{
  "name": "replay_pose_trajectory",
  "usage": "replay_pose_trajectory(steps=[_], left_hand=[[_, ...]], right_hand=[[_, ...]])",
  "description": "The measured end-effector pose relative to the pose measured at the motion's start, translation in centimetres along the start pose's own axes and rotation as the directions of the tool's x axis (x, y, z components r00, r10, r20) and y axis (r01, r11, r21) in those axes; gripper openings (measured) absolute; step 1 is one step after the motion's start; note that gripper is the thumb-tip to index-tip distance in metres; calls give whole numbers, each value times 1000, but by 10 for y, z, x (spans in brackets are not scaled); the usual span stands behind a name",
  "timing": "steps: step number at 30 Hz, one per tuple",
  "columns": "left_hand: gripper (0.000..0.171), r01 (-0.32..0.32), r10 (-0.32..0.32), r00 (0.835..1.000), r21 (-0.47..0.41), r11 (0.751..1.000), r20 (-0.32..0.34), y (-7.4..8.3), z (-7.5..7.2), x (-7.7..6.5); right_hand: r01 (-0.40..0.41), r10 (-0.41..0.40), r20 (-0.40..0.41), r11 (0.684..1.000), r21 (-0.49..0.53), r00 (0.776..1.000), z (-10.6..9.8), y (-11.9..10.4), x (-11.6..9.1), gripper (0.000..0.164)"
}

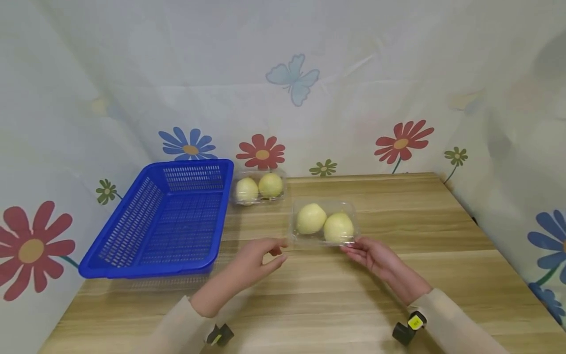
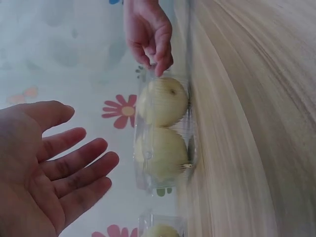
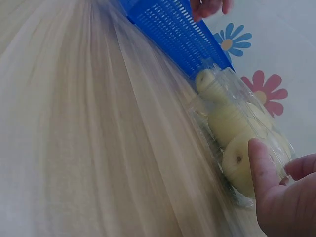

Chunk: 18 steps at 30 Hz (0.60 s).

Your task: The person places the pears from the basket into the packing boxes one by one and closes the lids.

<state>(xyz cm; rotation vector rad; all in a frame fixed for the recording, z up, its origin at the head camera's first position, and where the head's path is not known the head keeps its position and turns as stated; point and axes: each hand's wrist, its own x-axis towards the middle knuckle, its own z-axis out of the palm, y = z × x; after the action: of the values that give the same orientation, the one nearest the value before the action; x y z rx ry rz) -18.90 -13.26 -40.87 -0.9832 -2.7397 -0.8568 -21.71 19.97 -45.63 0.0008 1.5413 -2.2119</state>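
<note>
A clear plastic clamshell box (image 1: 303, 241) with two pale yellow round fruits, like pears, lies on the wooden table. My right hand (image 1: 376, 258) pinches its near right corner; in the right wrist view the thumb (image 3: 264, 168) lies in front of one fruit. Left of the same box, my left hand (image 1: 254, 260) hovers with relaxed, parted fingers and holds nothing. In the left wrist view that hand (image 2: 49, 170) shows its palm beside the box, apart from it. Behind stands a second clear box (image 1: 281, 191), also with two pale fruits, near the back wall.
A blue plastic basket (image 1: 177, 268) with slotted sides stands at the left of the table, close to the second box. Its visible floor is bare. Flower-patterned cloth (image 1: 345, 113) hangs round the back and sides. Bare wood (image 1: 424, 221) shows at the right.
</note>
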Motion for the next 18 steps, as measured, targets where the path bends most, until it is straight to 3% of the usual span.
replay_pose_trajectory(steps=[11, 18], left_hand=[[28, 61, -60, 998, 43, 997, -20, -1, -7, -18], [27, 115, -115, 993, 42, 992, -10, 4, -14, -23]], right_hand=[[48, -54, -79, 996, -77, 995, -7, -9, 27, 29], [45, -53, -84, 994, -95, 995, -14, -20, 44, 38]])
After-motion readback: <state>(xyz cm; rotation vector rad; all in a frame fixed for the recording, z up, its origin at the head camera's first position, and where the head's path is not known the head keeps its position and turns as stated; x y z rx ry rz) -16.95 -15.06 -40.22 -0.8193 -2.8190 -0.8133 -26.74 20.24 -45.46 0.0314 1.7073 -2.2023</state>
